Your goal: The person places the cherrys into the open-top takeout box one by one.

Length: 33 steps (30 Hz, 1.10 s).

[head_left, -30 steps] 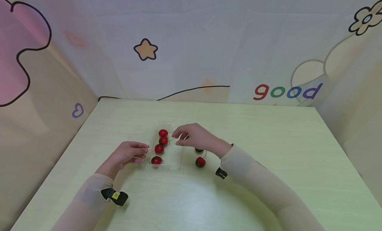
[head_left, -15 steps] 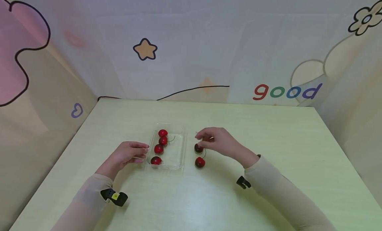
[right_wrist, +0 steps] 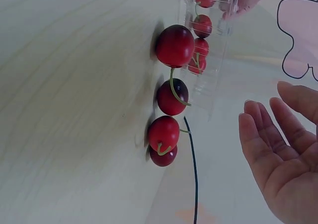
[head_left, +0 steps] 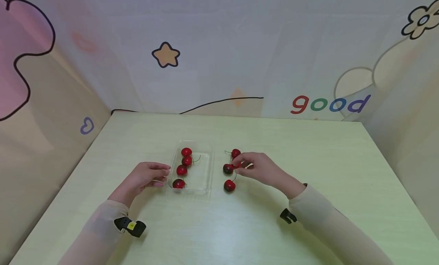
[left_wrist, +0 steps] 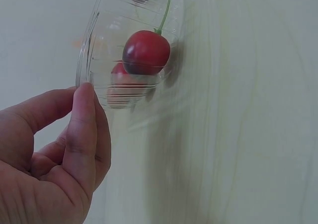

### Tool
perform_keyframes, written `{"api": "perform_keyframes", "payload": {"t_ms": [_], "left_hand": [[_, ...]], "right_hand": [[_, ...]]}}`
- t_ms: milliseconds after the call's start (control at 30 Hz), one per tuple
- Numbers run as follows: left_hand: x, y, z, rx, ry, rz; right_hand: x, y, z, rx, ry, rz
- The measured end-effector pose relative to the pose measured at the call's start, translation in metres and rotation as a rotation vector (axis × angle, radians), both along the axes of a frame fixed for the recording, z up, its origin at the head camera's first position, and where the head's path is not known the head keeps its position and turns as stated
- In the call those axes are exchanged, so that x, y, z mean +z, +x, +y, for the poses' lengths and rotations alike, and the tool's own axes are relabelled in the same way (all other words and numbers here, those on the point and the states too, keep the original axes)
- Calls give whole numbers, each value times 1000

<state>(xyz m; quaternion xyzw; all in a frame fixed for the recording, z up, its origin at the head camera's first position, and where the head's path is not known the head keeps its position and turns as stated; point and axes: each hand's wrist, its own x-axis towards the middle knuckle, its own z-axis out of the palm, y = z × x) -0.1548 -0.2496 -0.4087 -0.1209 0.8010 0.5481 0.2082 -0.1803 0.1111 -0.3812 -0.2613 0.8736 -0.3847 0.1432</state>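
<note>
A clear plastic tray lies on the pale green table with several red cherries in a row along its left side. My left hand holds the tray's left rim between thumb and fingers; in the left wrist view the thumb presses on the rim of the tray. To the right of the tray, several loose cherries lie on the table. My right hand hovers beside them with its fingertips close to the middle ones. The right wrist view shows that hand with straight fingers, holding nothing, beside the loose cherries.
Patterned walls enclose the table at the back and on both sides. A thin black cable runs along the far table edge. Black wrist straps sit on both sleeves. Bare tabletop lies in front of and to the right of the hands.
My right hand has moved right, from over the tray to the loose cherries on the table, uncovering them. The left hand and tray have stayed in place.
</note>
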Motion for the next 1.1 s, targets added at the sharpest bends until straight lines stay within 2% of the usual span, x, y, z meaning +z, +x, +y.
{"api": "perform_keyframes", "payload": {"t_ms": [367,667,933,1100], "left_hand": [[1,2,1,-7,-10,-1],[3,2,1,-7,-13,2],[3,2,1,-4,-4,3],[3,2,0,-10,-5,1]], "right_hand": [[-17,12,-3,66,88,-55],[-21,16,-7,87,119,-28],[-20,19,-12,67,175,67],[-21,20,-16,43,200,77]]}}
